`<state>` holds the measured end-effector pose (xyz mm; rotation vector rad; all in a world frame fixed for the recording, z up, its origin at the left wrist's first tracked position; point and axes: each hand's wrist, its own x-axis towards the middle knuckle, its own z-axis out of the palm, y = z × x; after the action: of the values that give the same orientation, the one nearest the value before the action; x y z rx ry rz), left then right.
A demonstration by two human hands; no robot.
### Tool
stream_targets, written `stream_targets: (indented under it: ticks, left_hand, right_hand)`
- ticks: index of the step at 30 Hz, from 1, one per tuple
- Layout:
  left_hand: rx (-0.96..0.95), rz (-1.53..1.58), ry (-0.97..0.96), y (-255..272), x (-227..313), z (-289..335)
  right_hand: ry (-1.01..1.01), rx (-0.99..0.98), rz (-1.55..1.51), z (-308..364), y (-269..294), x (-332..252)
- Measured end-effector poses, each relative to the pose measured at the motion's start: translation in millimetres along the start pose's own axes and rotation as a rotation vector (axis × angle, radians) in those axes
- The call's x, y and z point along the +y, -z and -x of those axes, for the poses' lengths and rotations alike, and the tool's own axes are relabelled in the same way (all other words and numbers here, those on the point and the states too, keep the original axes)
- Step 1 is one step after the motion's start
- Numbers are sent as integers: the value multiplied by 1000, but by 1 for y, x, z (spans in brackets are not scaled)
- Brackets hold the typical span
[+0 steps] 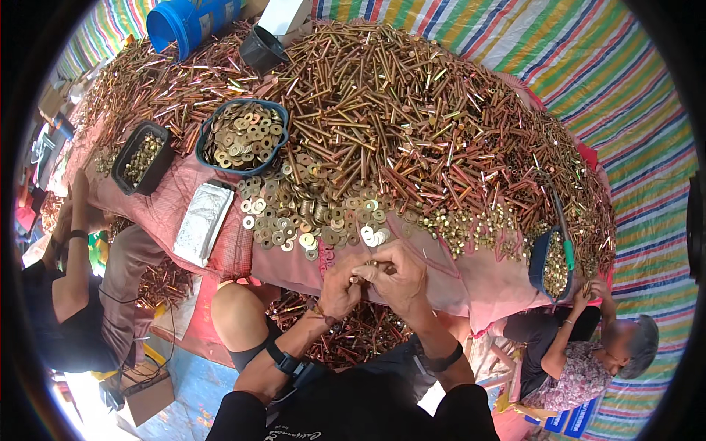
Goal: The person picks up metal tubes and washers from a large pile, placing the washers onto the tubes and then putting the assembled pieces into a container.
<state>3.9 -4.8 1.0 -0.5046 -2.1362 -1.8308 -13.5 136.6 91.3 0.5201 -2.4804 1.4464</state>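
Left grip [341,288], right grip [401,275] pinching mostly hidden bolt [356,279]; long axis slants, visible end toward lower left.

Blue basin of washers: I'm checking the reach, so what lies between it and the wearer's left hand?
From the blue basin: loose washers, then pink cloth nearer the wearer's left hand, in the head view.

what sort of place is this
Probably a makeshift hardware workshop, judging by the big heap of long bolts, the loose washers piled near it and the striped sheeting around.
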Motion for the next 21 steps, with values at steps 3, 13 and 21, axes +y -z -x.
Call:
stream_targets:
  ticks: [3, 13, 21]
  left_hand:
    - [12, -14, -68, -3, -3, 0]
    - [72, 299, 327, -9, 6, -9]
    - [155, 266, 356, -16, 1, -11]
  right_hand:
    - [28, -2, -1, 4, 1, 9]
    - [-476, 152, -487, 21, 24, 43]
    - [-339, 149, 284, -4, 36, 88]
